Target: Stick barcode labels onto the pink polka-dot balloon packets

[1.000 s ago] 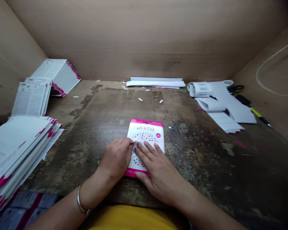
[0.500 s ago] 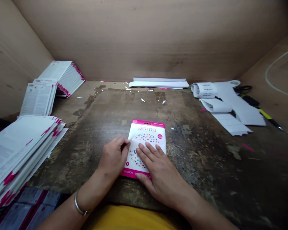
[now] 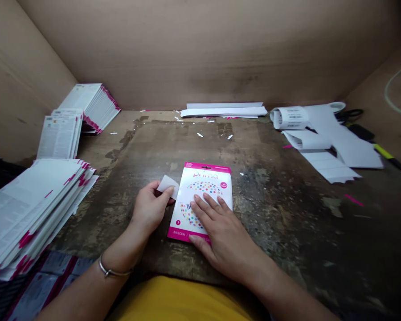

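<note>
My left hand [image 3: 149, 207] pinches a small white paper label [image 3: 168, 186] between thumb and fingers, just left of the card. A pink-edged Prima balloon package [image 3: 210, 176] with a coloured-dot circle lies flat on the worn wooden table [image 3: 274, 214]. My right hand [image 3: 223, 236] rests on its lower right part, fingers spread, covering part of the print. A metal bangle [image 3: 114, 271] circles my left wrist.
Stacks of pink-marked leaflets [image 3: 30, 209] fill the table's left side, with more [image 3: 58, 136] behind. Label sheets [image 3: 341, 147] and a paper roll [image 3: 289, 118] lie at right, near scissors [image 3: 349, 115] and a marker [image 3: 389, 154]. Cardboard walls surround the table.
My left hand has moved left off the package, lifting the small white label away from it. My right hand stays on the package, and the view has shifted slightly.
</note>
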Demonstrator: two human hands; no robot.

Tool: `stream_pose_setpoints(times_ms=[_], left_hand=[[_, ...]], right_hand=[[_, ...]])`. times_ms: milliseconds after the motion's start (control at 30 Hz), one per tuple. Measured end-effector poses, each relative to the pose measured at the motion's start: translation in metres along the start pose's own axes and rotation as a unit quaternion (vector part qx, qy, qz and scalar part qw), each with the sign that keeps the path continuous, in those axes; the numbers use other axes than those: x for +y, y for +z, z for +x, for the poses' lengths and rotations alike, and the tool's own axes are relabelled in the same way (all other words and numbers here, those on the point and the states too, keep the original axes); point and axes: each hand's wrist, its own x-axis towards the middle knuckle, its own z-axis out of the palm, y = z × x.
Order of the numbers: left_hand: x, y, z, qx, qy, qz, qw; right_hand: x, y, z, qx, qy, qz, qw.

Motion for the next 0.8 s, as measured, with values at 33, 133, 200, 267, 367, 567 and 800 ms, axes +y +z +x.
stream_pose_setpoints(times_ms=[33, 133, 200, 267, 367, 567, 800], left_hand=[[0.000, 0.001, -0.002, 0.002, 0.015, 0.022, 1.000], [0.002, 0.004, -0.009, 0.017, 0.061, 0.112, 0.992], [0.003, 0.006, -0.015, 0.025, 0.083, 0.154, 0.984], [0.004, 0.006, -0.019, 0.028, 0.118, 0.192, 0.974], [0.004, 0.005, -0.021, 0.025, 0.215, 0.267, 0.939], [0.002, 0.006, -0.018, -0.005, 0.374, 0.397, 0.838], [0.010, 0.013, -0.026, -0.047, 0.391, 0.521, 0.757]], right_hand=[[0.000, 0.000, 0.000, 0.002, -0.001, 0.001, 1.000], [0.000, 0.000, 0.000, 0.002, -0.002, 0.003, 1.000], [0.000, 0.001, 0.000, -0.001, -0.002, 0.004, 1.000], [0.000, 0.002, 0.000, -0.001, -0.001, 0.005, 1.000], [0.000, 0.003, 0.000, 0.005, -0.002, 0.007, 1.000], [-0.001, 0.002, 0.000, 0.001, -0.001, 0.009, 1.000], [-0.002, 0.001, 0.001, 0.005, 0.002, 0.019, 1.000]])
